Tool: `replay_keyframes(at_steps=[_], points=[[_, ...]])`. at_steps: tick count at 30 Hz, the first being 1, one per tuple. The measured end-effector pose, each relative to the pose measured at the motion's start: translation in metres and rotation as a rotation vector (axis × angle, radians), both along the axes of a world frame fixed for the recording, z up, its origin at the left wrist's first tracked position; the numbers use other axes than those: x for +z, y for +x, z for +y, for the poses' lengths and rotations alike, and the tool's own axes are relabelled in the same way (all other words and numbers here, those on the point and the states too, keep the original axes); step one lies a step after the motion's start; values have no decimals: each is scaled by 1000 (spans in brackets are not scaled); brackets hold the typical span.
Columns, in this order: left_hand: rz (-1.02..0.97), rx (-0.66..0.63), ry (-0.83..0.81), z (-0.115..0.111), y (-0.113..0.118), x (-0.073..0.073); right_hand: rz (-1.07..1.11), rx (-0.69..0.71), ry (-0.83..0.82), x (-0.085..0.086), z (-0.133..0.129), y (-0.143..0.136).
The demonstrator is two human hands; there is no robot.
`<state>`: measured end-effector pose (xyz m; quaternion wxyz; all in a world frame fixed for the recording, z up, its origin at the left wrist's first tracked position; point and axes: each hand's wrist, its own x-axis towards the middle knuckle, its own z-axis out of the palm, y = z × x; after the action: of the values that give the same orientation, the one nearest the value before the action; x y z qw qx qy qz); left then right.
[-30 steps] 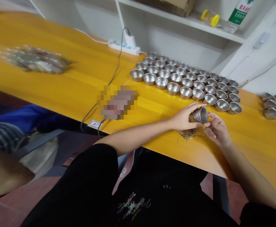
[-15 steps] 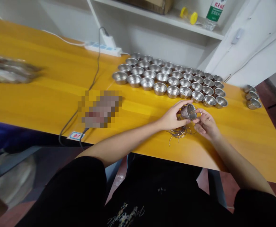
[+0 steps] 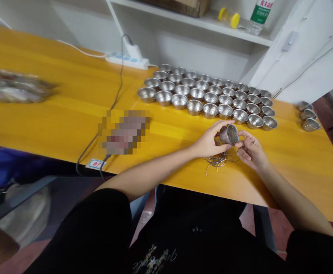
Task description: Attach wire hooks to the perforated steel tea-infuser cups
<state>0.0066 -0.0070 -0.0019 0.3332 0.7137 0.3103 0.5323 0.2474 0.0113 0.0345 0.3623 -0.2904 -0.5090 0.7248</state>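
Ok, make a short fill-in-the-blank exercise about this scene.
The ____ hand wraps around the held metal cup.
The separate row at far right has ____ cups.
The power strip has a ____ body.
The bottle on the shelf bears a broad ____ band.

Answers: left; three; white; green.

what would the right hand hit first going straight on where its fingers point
Probably the perforated metal cup held in the left hand: the right hand looks at or very near its rim, though depth is unclear.

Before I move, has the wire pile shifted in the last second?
No: against the rows of cups, the wire pile shows no clear shift; only the view moved.
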Motion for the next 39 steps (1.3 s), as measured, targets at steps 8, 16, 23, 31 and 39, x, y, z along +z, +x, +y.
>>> replay_keyframes(at_steps=[8, 16, 23, 31, 39], points=[[38, 17, 107, 1, 2, -1, -27, -19, 17, -1, 0, 4], [77, 2, 99, 1, 0, 0, -30, -21, 27, -3, -2, 5], [89, -25, 78, -2, 0, 2, -42, -5, 72, -3, -6, 2], [109, -68, 78, -2, 0, 5, -42, -1, 61, -3, -8, 1], [116, -23, -17, -3, 8, -3, -48, 66, 48, -2, -13, -6]])
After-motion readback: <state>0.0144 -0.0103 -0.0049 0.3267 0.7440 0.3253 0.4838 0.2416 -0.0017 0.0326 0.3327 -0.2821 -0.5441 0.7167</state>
